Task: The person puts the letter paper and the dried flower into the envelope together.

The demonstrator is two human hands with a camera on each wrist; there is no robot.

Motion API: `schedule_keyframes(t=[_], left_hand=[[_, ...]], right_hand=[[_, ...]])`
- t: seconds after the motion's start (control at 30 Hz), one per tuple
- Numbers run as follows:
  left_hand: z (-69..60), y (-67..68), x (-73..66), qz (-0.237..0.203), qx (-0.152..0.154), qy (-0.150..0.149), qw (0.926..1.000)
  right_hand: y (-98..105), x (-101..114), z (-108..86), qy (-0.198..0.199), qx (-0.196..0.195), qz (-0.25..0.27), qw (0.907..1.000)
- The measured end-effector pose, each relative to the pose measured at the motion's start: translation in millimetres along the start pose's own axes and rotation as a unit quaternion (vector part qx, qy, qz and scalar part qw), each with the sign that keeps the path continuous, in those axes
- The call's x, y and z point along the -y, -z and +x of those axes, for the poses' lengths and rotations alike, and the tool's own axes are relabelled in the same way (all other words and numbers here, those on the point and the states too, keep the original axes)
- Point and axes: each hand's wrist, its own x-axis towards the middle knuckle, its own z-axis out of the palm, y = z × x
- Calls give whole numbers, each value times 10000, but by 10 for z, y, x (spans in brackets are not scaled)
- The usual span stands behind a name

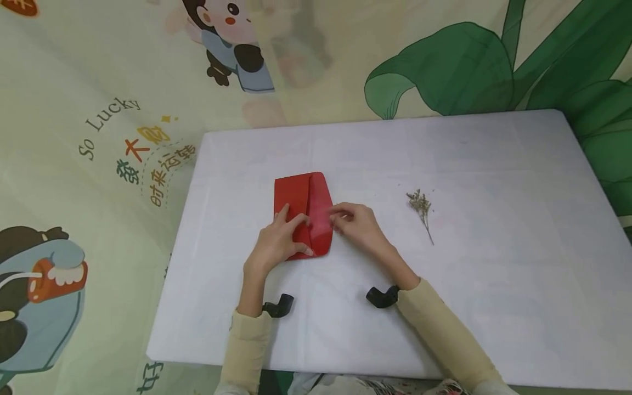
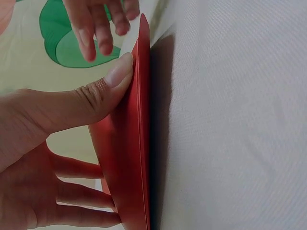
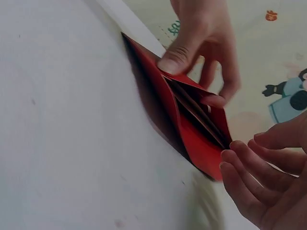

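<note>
A red paper envelope [image 1: 292,191] lies on the white-covered table, its flap [image 1: 322,238] folded out to the right. My left hand [image 1: 277,237] grips the pocket across its mouth, with the thumb at the near edge and the fingers spread over the top. In the right wrist view the pocket gapes, and thin layered edges [image 3: 196,111] show inside; what they are I cannot tell. My right hand [image 1: 360,224] is beside the flap's outer edge, fingers loosely bent and holding nothing. Whether its fingertips touch the flap is unclear.
A small sprig of dried flowers [image 1: 419,206] lies on the table [image 1: 503,263] to the right, with tiny crumbs around it. Black wrist-camera mounts [image 1: 382,297] jut from both wrists. A printed cloth [image 1: 113,219] hangs behind and to the left.
</note>
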Motion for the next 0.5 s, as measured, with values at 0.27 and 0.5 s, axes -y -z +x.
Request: schedule_keyframes(t=[0.27,0.5], left_hand=[[-36,3,22,-18,-64,70,10000],[-31,3,16,-130,-48,1,9999]], right_hand=[[266,67,-53,199,-565,-566,9966],[529,73,-103,221,-1029,-1182,9874]])
